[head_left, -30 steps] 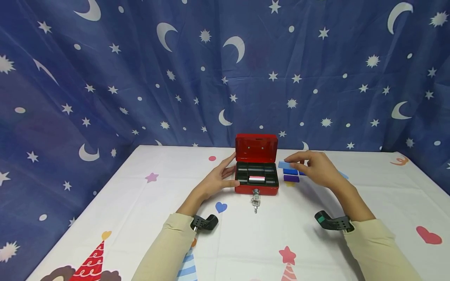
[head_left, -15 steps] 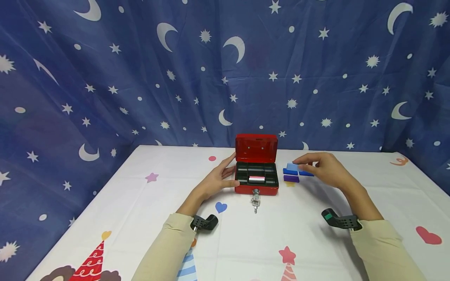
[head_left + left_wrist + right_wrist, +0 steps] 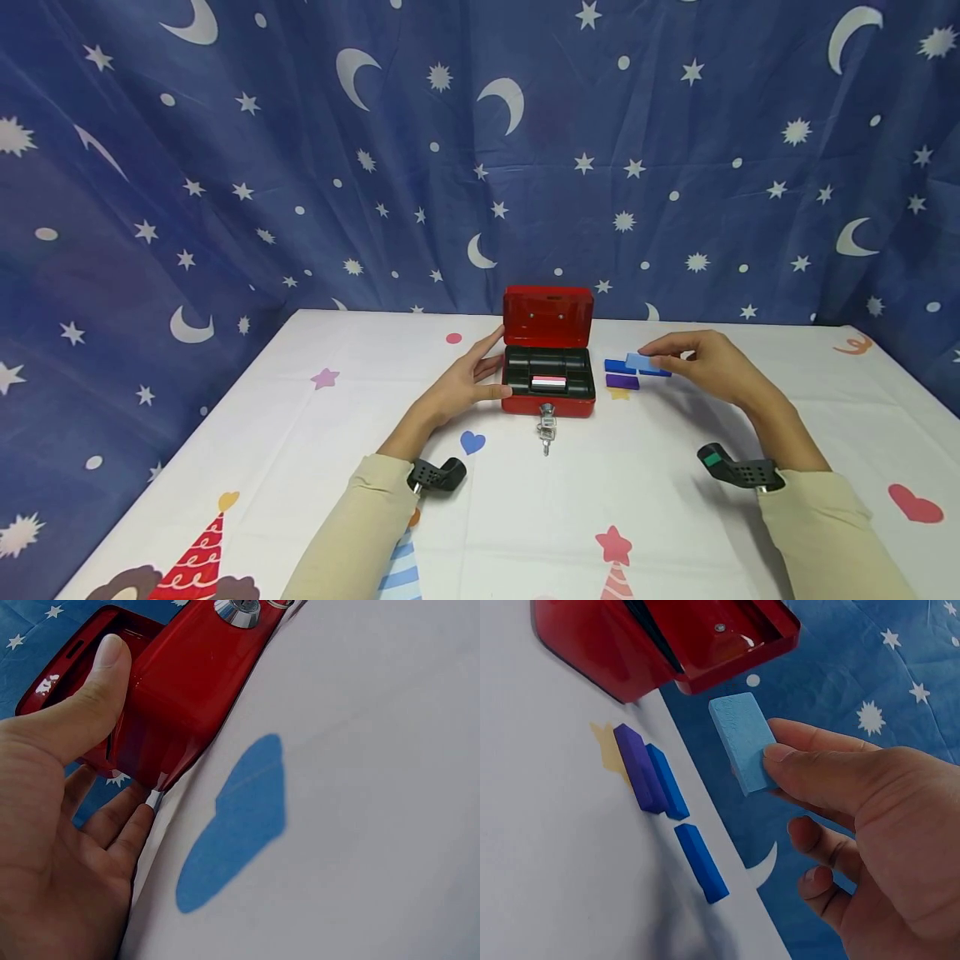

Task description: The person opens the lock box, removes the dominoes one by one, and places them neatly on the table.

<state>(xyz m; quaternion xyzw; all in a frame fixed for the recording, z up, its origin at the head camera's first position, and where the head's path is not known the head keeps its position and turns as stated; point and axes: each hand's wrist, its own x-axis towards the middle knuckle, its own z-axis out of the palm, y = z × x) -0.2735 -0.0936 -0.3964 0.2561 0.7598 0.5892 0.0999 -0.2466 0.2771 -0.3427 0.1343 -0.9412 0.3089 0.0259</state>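
Observation:
A red cash box [image 3: 547, 406] stands with its lid up, and a small pink-and-white bar [image 3: 548, 382] lies in its black tray [image 3: 558, 361]. My left hand [image 3: 459, 385] rests against the box's left side. Its thumb lies on the front left rim and the other fingers extend along the side and lid. My right hand [image 3: 708, 364] pinches a light blue rectangular block [image 3: 742, 739], with faint marks on its face, between thumb and fingers. The block is held above a purple block [image 3: 639, 769] and two darker blue blocks [image 3: 701, 862] on the table.
Keys [image 3: 547, 429] hang from the lock at the front of the box. A white tablecloth [image 3: 585, 483] with printed figures covers the table. Behind it hangs a blue curtain [image 3: 420, 150] with moons and stars.
My right hand has moved to the right, away from the box, carrying the light blue block with it. The left hand and the box stay where they were.

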